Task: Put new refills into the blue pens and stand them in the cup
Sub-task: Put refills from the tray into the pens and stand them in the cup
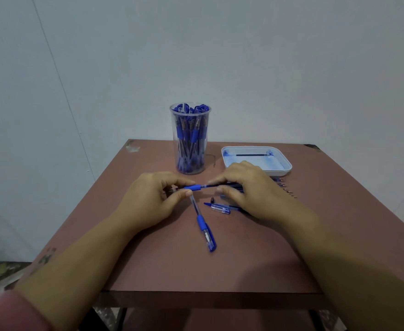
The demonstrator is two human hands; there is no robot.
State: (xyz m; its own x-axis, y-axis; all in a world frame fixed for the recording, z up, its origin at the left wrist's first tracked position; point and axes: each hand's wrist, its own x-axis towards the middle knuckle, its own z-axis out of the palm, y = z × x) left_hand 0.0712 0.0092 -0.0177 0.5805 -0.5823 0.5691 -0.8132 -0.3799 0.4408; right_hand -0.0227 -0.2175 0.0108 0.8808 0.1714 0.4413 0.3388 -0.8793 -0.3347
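Crosswise, blue pen [197, 186], left hand [153, 195] pinching its grip end, right hand [251, 187] its barrel.

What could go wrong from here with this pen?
The small black tip piece lies loose near the held pen, beside the right hand; a sweep could flick it away. The cup looks packed, so forcing another pen in might tip it. The tray shows blue ink stains; the refill lying there may smear fingers.
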